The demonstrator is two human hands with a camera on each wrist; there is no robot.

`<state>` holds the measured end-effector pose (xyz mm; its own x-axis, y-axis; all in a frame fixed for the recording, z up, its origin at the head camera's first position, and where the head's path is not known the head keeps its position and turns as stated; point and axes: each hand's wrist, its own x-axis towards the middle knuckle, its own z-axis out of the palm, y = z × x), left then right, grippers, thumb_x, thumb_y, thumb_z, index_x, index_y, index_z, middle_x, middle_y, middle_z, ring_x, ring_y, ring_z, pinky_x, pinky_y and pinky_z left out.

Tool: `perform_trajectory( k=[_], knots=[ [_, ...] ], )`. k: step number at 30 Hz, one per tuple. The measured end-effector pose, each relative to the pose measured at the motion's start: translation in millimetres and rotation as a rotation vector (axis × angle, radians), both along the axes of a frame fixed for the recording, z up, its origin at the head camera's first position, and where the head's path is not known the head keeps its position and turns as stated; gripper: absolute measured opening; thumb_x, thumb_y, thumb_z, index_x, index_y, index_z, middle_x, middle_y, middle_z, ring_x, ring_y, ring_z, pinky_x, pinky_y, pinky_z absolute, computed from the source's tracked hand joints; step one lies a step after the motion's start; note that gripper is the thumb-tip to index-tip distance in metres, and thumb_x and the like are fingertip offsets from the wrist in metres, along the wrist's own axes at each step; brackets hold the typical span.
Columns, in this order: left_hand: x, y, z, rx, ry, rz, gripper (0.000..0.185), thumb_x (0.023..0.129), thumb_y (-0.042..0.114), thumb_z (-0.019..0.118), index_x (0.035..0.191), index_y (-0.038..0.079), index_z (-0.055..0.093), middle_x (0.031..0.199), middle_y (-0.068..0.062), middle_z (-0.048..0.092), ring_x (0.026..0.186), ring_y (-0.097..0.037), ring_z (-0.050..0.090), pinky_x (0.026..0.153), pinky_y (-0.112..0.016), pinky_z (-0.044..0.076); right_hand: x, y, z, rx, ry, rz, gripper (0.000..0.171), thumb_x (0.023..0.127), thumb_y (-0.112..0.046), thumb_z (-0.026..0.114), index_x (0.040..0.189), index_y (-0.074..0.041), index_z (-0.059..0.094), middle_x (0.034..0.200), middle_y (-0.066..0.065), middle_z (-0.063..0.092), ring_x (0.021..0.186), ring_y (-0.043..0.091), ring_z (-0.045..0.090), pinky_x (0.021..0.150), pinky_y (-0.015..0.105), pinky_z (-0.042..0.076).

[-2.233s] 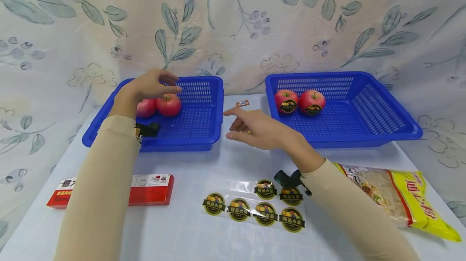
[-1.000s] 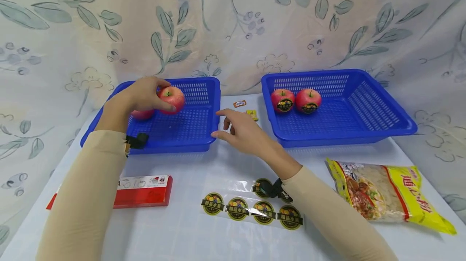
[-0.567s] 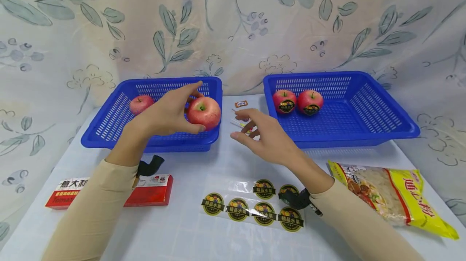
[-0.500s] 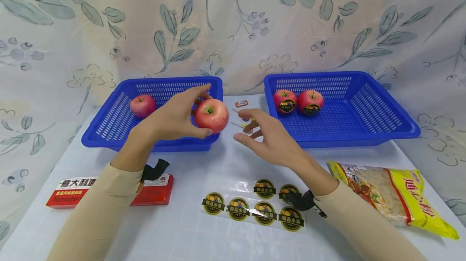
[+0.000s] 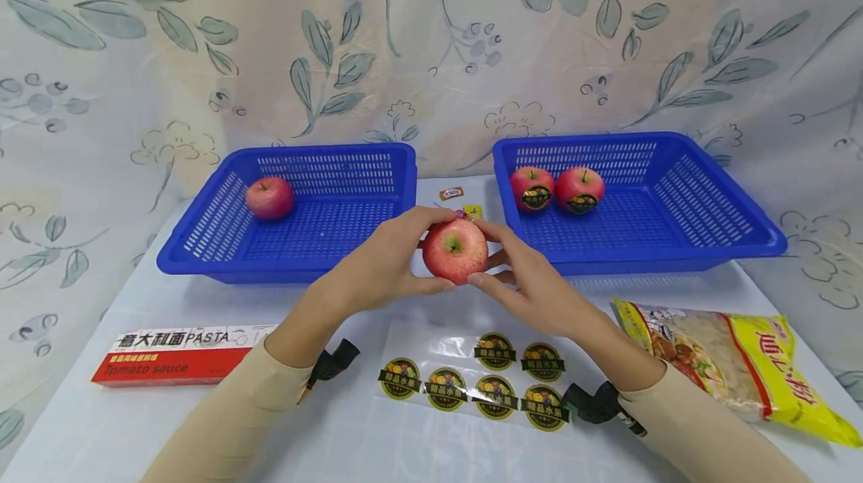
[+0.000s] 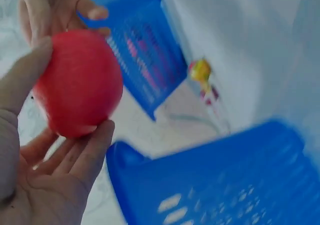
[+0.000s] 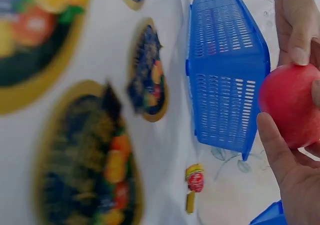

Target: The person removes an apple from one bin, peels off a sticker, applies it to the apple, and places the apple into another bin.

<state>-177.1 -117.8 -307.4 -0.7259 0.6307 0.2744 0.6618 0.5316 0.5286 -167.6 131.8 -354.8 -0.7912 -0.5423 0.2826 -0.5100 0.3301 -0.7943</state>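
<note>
A red apple (image 5: pixel 455 249) is held over the table between both hands, stem side up. The left hand (image 5: pixel 377 264) grips it from the left, thumb at the near side and fingers at the far side. From the right, the right hand (image 5: pixel 539 287) has its thumb and fingertips on the same apple (image 7: pixel 290 105). No sticker shows on this apple (image 6: pixel 80 82) in any view. Below it lies a clear sheet (image 5: pixel 438 342) with several round black-and-gold fruit stickers (image 5: pixel 495 396). One plain apple (image 5: pixel 270 198) sits in the left blue basket (image 5: pixel 297 267).
The right blue basket (image 5: pixel 647 262) contains two apples (image 5: pixel 533 188) with black-and-gold stickers. Small wrapped sweets (image 5: pixel 452 192) lie between the baskets. A red-and-white pasta box (image 5: pixel 178 365) is at the left front, a yellow noodle bag (image 5: pixel 735 363) at the right. A floral curtain (image 5: pixel 431 41) stands behind.
The left hand reached into the left basket, took hold of an apple and carried it right, out to the middle. The right hand, earlier apart with nothing in it, has now met the apple.
</note>
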Motion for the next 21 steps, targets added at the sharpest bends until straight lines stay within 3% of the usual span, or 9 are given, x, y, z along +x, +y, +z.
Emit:
perform_trajectory(
  k=[8,16,21],
  knots=[
    [16.7,21.9,-30.8,-0.07,-0.058,0.125,0.085,0.082,0.022,0.089,0.151,0.001,0.044,0.144,-0.014,0.057,0.131,-0.029,0.058,0.108,-0.042,0.049,3.6,9.8,-17.7,0.049,-0.097,0.051,0.077,0.098,-0.019,0.072,0.159,-0.008,0.027,0.144,0.012,0.052,0.11,0.022,0.068,0.091,0.032,0.059],
    [11.1,24.7,-55.5,-0.116,-0.111,0.146,0.085,0.083,0.023,0.087,0.151,-0.003,0.044,0.146,-0.017,0.056,0.134,-0.032,0.055,0.113,-0.043,0.045,-3.0,10.2,-25.0,0.182,-0.066,0.052,0.075,0.098,-0.02,0.072,0.155,0.004,0.029,0.14,0.016,0.054,0.103,0.02,0.069,0.085,0.028,0.06],
    [8.7,22.5,-60.4,-0.16,-0.14,0.156,0.084,0.088,0.025,0.083,0.153,-0.007,0.039,0.151,-0.021,0.052,0.141,-0.035,0.05,0.118,-0.046,0.039,-8.1,11.7,-27.0,0.243,-0.038,0.042,0.067,0.1,-0.024,0.068,0.153,-0.002,0.034,0.135,0.012,0.061,0.099,0.018,0.071,0.085,0.033,0.059]
  ],
)
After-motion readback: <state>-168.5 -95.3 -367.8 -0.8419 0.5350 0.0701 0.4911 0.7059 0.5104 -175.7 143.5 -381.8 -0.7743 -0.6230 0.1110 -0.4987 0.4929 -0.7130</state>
